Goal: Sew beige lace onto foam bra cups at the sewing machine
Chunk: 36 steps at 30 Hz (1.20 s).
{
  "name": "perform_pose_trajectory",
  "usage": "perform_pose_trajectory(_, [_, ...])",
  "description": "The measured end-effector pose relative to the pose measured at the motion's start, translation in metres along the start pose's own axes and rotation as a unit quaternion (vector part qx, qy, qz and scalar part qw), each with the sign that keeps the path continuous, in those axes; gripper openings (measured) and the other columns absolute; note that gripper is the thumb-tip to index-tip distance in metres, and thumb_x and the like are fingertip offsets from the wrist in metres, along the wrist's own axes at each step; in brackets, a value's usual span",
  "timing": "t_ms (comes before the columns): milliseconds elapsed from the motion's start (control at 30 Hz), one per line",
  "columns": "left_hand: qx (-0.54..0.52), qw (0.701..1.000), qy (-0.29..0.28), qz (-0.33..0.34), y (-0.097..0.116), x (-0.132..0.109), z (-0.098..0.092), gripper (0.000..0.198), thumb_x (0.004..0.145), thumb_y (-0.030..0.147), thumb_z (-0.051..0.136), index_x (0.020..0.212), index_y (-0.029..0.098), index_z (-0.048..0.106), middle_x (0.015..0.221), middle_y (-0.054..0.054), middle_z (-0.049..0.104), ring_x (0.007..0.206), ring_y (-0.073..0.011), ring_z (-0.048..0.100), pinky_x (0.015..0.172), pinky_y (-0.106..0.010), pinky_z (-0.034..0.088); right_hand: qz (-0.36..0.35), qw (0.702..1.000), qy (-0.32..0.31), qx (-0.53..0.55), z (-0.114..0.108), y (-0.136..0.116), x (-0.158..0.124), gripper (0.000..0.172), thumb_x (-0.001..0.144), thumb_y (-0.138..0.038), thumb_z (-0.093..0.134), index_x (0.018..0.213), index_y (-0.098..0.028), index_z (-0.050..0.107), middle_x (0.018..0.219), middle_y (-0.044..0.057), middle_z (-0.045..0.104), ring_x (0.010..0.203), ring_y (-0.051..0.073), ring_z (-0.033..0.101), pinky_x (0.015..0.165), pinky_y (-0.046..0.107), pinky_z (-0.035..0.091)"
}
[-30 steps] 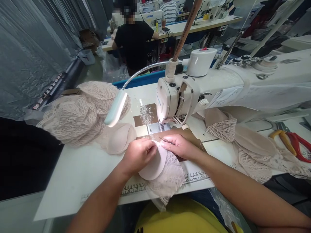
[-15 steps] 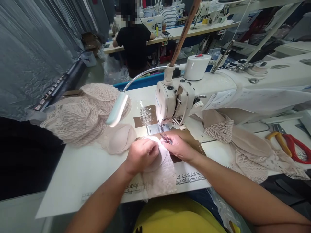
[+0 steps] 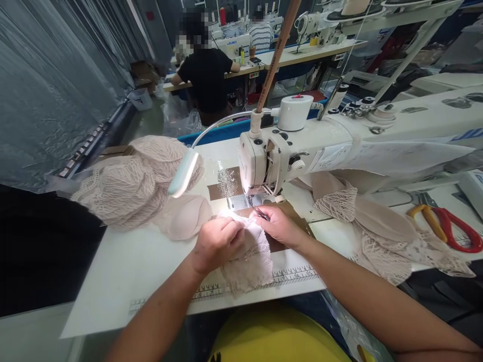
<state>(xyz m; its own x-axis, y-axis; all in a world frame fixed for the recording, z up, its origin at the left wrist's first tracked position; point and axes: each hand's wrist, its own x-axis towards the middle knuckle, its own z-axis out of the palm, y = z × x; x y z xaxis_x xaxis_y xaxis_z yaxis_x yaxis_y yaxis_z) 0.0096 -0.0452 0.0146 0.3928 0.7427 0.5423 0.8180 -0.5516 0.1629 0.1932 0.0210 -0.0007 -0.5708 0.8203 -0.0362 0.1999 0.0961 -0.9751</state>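
Lower centre of frame: the left hand pinches a piece of pale lace; the right hand, beside it, grips small snips near the lace's upper edge. Centre: sewing machine, just beyond both hands; lamp to its left. Left: lace pile on a white table. Far right: scissors, handles red and yellow. Upper centre-left: person in black top.

Your bare left forearm slanted inward to your left hand, back uppermost and fingers curled into a pinch, while your right forearm angled in toward your right hand, its fingers closed in a grip near the left.
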Motion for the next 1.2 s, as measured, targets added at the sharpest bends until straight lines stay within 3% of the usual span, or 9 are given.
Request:
perform_pose_trajectory(200, [-0.071, 0.987, -0.126, -0.074, 0.003, 0.005, -0.017, 0.014, 0.088, 0.026, 0.051, 0.088, 0.018, 0.062, 0.084, -0.006, 0.064, 0.078, -0.0179, 0.057, 0.066, -0.028, 0.044, 0.055, 0.997, -0.05, 0.024, 0.001, -0.004, -0.002, 0.036, 0.083, -0.05, 0.054, 0.077, -0.016, 0.061, 0.059, -0.003, 0.049, 0.056, 0.013, 0.046, 0.055, 0.026, 0.039])
perform_pose_trajectory(367, [-0.159, 0.938, -0.163, -0.26, -0.01, -0.011, -0.046, 0.023, 0.082, 0.041, 0.06, 0.087, 0.019, 0.063, 0.081, -0.003, 0.063, 0.076, -0.0174, 0.057, 0.066, -0.028, 0.043, 0.019, 0.996, -0.084, 0.038, 0.003, -0.005, -0.004, 0.023, 0.08, -0.036, 0.061, 0.086, -0.014, 0.065, 0.078, 0.001, 0.062, 0.071, 0.015, 0.054, 0.062, 0.026, 0.042])
perform_pose_trajectory(433, [-0.247, 0.879, -0.204, -0.353, -0.019, -0.02, -0.049, 0.031, 0.078, 0.045, 0.064, 0.093, 0.018, 0.065, 0.086, -0.004, 0.065, 0.078, -0.0184, 0.058, 0.068, -0.028, 0.045, 0.014, 0.992, -0.11, 0.06, 0.003, -0.005, -0.004, 0.021, 0.081, -0.033, 0.06, 0.085, -0.013, 0.065, 0.076, 0.001, 0.06, 0.069, 0.014, 0.053, 0.06, 0.024, 0.04])
perform_pose_trajectory(533, [-0.459, 0.739, -0.242, -0.429, -0.027, -0.028, -0.042, 0.049, 0.071, 0.042, 0.073, 0.113, 0.017, 0.062, 0.106, -0.008, 0.065, 0.096, -0.022, 0.059, 0.079, -0.031, 0.047, 0.009, 0.984, -0.149, 0.101, 0.004, -0.007, -0.005, 0.022, 0.08, -0.033, 0.061, 0.085, -0.012, 0.064, 0.075, 0.001, 0.059, 0.067, 0.013, 0.051, 0.06, 0.024, 0.039])
perform_pose_trajectory(667, [-0.624, 0.613, -0.182, -0.449, -0.026, -0.025, -0.021, 0.051, 0.064, 0.033, 0.081, 0.109, 0.016, 0.065, 0.107, -0.01, 0.065, 0.102, -0.0225, 0.057, 0.09, -0.033, 0.043, 0.004, 0.974, -0.178, 0.143, 0.005, -0.007, -0.006, 0.023, 0.078, -0.034, 0.064, 0.085, -0.012, 0.064, 0.074, 0.001, 0.058, 0.067, 0.012, 0.05, 0.061, 0.024, 0.039])
perform_pose_trajectory(767, [-0.645, 0.596, -0.132, -0.46, -0.022, -0.018, -0.013, 0.046, 0.064, 0.03, 0.081, 0.105, 0.016, 0.066, 0.107, -0.01, 0.064, 0.103, -0.0216, 0.056, 0.094, -0.033, 0.04, -0.008, 0.969, -0.187, 0.162, 0.004, -0.006, -0.006, 0.021, 0.078, -0.034, 0.065, 0.082, -0.013, 0.062, 0.072, -0.001, 0.054, 0.063, 0.01, 0.045, 0.058, 0.022, 0.037])
perform_pose_trajectory(967, [-0.569, 0.661, -0.156, -0.463, -0.024, -0.019, -0.023, 0.03, 0.069, 0.038, 0.076, 0.083, 0.015, 0.064, 0.092, -0.005, 0.065, 0.084, -0.0168, 0.059, 0.073, -0.025, 0.043, -0.006, 0.972, -0.186, 0.143, 0.001, -0.009, -0.008, 0.018, 0.079, -0.031, 0.064, 0.078, -0.014, 0.059, 0.065, -0.003, 0.045, 0.058, 0.008, 0.037, 0.053, 0.021, 0.03])
perform_pose_trajectory(1100, [-0.62, 0.608, -0.263, -0.42, -0.026, -0.02, -0.026, 0.047, 0.067, 0.041, 0.077, 0.103, 0.013, 0.064, 0.083, -0.005, 0.064, 0.079, -0.0185, 0.058, 0.07, -0.026, 0.042, -0.024, 0.971, -0.204, 0.121, 0.001, -0.012, -0.009, 0.018, 0.081, -0.032, 0.061, 0.075, -0.015, 0.057, 0.066, -0.003, 0.045, 0.059, 0.008, 0.037, 0.054, 0.022, 0.031])
perform_pose_trajectory(1200, [-0.67, 0.57, -0.257, -0.399, -0.023, -0.015, -0.021, 0.049, 0.063, 0.036, 0.08, 0.102, 0.01, 0.065, 0.084, -0.007, 0.064, 0.078, -0.0185, 0.058, 0.071, -0.027, 0.043, -0.034, 0.979, -0.188, 0.075, 0.002, -0.013, -0.009, 0.014, 0.081, -0.029, 0.06, 0.079, -0.016, 0.057, 0.07, -0.003, 0.048, 0.063, 0.01, 0.042, 0.058, 0.022, 0.034])
